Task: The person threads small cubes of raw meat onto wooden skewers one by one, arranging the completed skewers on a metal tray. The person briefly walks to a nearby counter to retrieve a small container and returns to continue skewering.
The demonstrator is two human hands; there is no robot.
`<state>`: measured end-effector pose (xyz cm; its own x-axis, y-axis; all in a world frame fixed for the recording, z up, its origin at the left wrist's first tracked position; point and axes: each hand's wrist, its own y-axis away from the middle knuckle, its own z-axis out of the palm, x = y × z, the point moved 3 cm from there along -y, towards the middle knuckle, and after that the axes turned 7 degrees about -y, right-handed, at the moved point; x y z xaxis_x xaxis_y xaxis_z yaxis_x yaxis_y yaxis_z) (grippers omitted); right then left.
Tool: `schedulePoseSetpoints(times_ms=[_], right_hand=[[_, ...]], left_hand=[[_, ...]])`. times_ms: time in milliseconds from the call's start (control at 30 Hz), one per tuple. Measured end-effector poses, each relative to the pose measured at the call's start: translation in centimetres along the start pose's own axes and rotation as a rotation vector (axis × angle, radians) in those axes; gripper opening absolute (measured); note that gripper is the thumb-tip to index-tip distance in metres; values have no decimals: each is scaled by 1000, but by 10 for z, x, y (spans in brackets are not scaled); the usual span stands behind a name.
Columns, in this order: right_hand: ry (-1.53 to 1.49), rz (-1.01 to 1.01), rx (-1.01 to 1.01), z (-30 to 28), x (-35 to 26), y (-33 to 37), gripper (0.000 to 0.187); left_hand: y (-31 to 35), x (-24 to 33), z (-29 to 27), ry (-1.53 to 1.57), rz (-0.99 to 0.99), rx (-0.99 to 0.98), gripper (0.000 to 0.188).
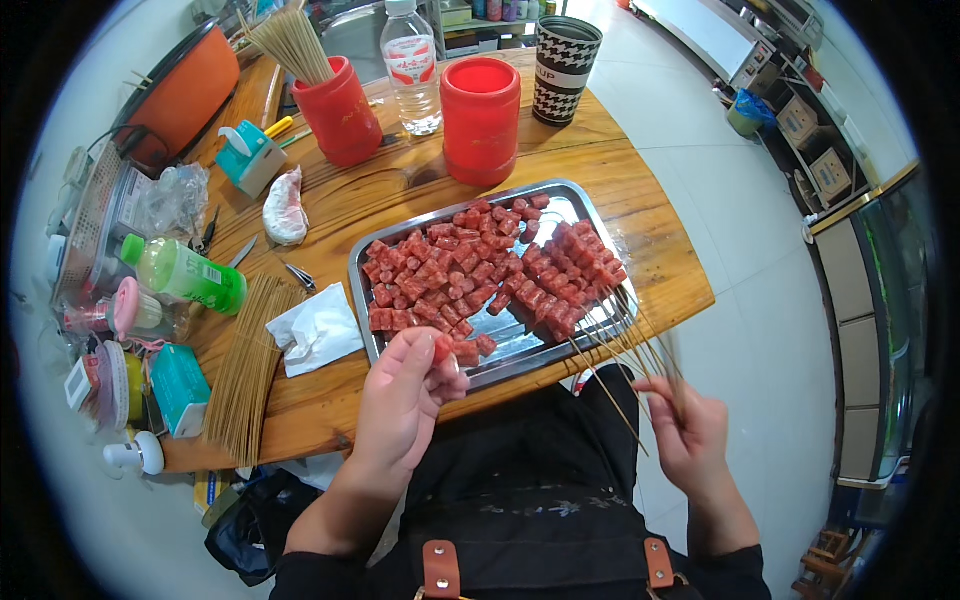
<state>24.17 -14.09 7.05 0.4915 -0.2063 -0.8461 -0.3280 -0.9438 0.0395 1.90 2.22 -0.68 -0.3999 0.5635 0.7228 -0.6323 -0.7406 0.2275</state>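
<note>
Holds the left hand [408, 400] up at the near-left corner of a shiny metal tray [566, 207], bent at the elbow, thumb uppermost and fingers curled beneath. Clamps the left grip on a meat chunk [442, 347], pinched between thumb and fingertips and mostly hidden by them. Shows more red pieces just beyond those fingertips; cannot tell whether threaded on a concealed stick. Carries the right hand [690, 435] lower, past the edge of the worktop [650, 240], with fingers folded inward. Closes the right grip around thin bamboo skewers [673, 362], angled toward the tray's near-right corner; cannot tell how many, given the blur and the crossing with protruding sticks [610, 393].

Spreads a loose meat heap [440, 262] across the tray's left and middle, glossy, deep red and cut into stubby blocks. Lines up skewered meat [560, 290] in tight rows at the right end, with slender sticks overhanging the rim. Sets all this on varnished, streaky-grained wood, beside a straw-coloured skewer bundle [250, 370] and a crumpled white tissue [318, 330]. Includes, beyond the tray, a smooth red plastic canister [481, 122] and a houndstooth-patterned cup [566, 75].
</note>
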Motion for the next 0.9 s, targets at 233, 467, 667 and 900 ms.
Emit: schedulePoseSetpoints(times_ms=[233, 467, 667, 900], right_hand=[[-556, 198, -608, 74, -15, 8, 18], [-500, 170, 3, 96, 48, -24, 18], [-297, 29, -5, 68, 37, -20, 21], [-367, 0, -270, 76, 6, 5, 15]], left_hand=[[22, 4, -1, -884, 340, 163, 21], [22, -9, 2, -1339, 697, 97, 20], [19, -8, 9, -1057, 522, 106, 18], [7, -7, 8, -90, -67, 151, 19]])
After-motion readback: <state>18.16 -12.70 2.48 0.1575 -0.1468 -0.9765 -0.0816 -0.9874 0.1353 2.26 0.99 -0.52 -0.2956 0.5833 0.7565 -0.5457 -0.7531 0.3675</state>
